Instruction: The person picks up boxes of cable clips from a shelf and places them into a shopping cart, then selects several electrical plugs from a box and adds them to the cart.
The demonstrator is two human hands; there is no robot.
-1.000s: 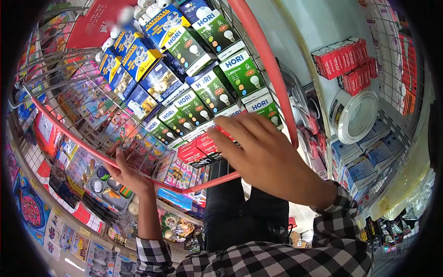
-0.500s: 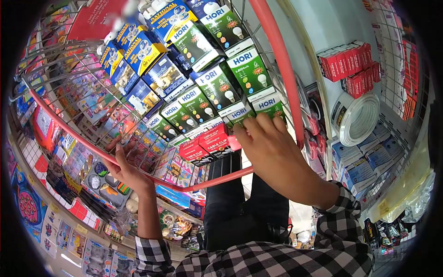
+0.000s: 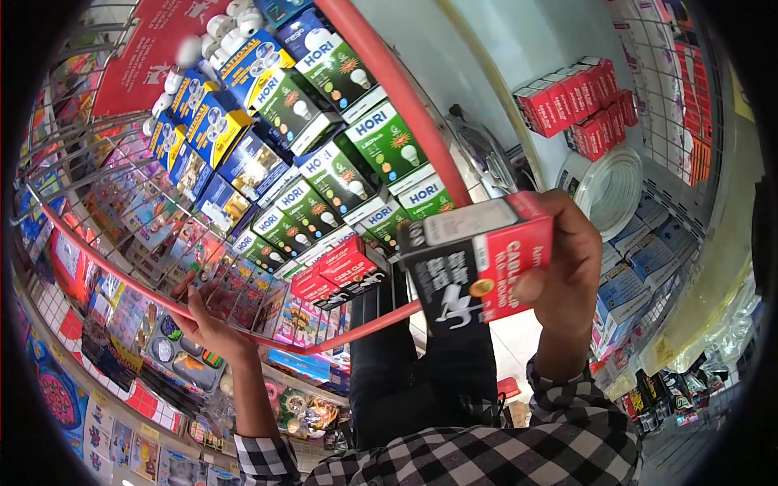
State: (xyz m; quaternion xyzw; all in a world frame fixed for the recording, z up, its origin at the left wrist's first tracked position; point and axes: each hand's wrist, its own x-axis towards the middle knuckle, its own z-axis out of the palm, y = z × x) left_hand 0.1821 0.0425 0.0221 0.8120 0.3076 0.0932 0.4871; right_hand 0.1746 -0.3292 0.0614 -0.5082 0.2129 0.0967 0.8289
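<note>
My right hand (image 3: pixel 567 275) is closed round a red and black cable clip box (image 3: pixel 478 263), held up over the near right corner of the wire shopping cart. My left hand (image 3: pixel 215 328) grips the cart's red rim (image 3: pixel 365 326) on the left, its fingers partly behind the wires. Inside the cart, two more red cable clip boxes (image 3: pixel 336 271) lie near the front. Beyond them stand several green and white HORI LED bulb boxes (image 3: pixel 381 146). Blue and yellow National vinyl electrical tape boxes (image 3: pixel 215 121) are stacked farther left.
On the shelf at right are stacked red boxes (image 3: pixel 571 101), a coil of white cable (image 3: pixel 604 190) and blue-white boxes (image 3: pixel 648 251). Packaged toys (image 3: pixel 182 356) line the left side. The wearer's legs (image 3: pixel 389 381) stand just behind the cart.
My right hand has moved up and right from the cart's front and now holds a cable clip box in the air. My left hand stays at the rim. The view has shifted slightly.
</note>
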